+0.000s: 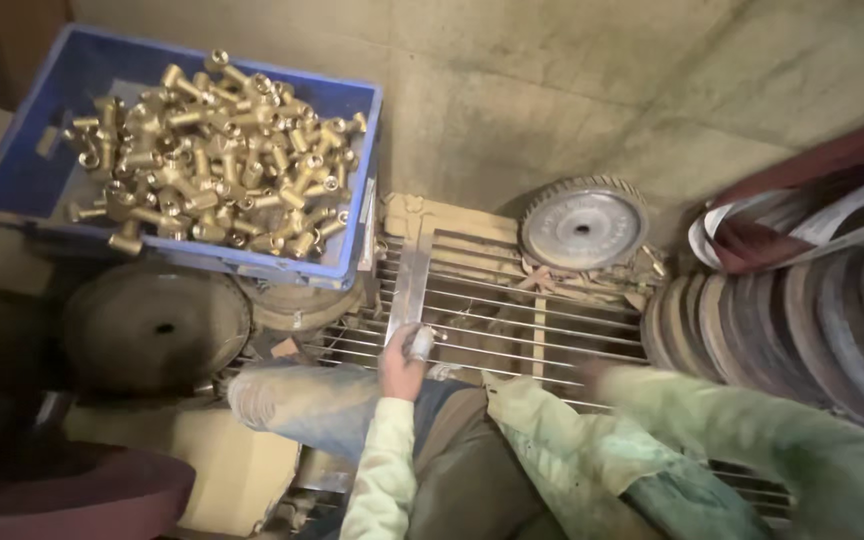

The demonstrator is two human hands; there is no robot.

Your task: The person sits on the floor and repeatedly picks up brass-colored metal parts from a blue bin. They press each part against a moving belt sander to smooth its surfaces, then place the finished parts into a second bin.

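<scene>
Left hand [404, 362] pinches a small silvery fitting [420, 343] over the wire rack [512, 320], below the blue crate [42, 165] of brass fittings [217, 150]; right hand blurred, grip indeterminable.

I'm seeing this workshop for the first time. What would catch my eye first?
The blue plastic crate at upper left, heaped with shiny brass fittings. Below the middle, the left hand grips a small silvery metal piece over a grey wire rack. A round grey ridged wheel leans behind the rack.
</scene>
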